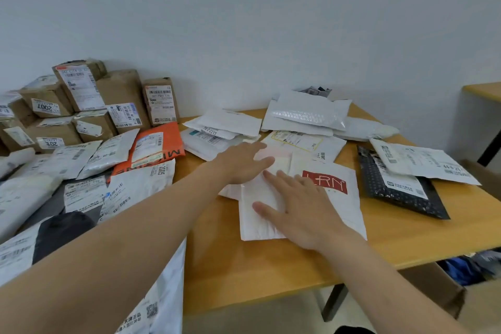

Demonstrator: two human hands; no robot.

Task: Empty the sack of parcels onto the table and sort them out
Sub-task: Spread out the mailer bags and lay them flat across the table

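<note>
Parcels cover a wooden table. My left hand lies flat, fingers spread, on a plain white soft parcel in the middle. My right hand rests open on the same parcel, just beside a white bag with a red logo. Neither hand grips anything. Brown cardboard boxes are stacked at the far left against the wall. White mailers and an orange mailer lie in front of them.
A heap of white bubble mailers sits at the back. A black dotted bag with white labelled mailers on it lies at the right. A cardboard box stands on the floor under the table's right edge. A second table is far right.
</note>
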